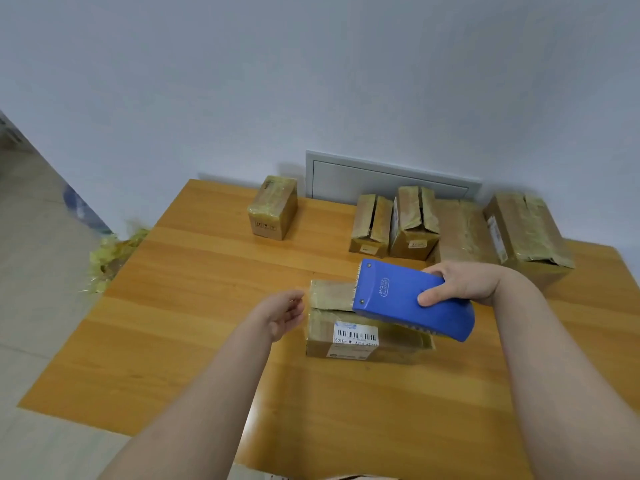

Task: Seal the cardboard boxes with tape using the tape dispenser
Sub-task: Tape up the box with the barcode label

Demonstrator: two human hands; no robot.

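A small cardboard box [332, 332] with a barcode label lies in the middle of the wooden table [207, 306], its top flaps covered in old yellowish tape. My right hand [464, 284] grips the rear of a blue tape dispenser [401, 299], holding it tilted just above the box, its toothed front end over the box's far flap. My left hand [287, 313] hovers beside the box's left end with loosely spread fingers, holding nothing and not plainly touching the box.
Several other taped cardboard boxes stand along the table's far edge: one [273, 209] at the back centre, two with gaping flaps [393, 225], and larger ones [526, 233] at the back right. A heap of crumpled yellow tape [110, 254] lies off the table's left edge.
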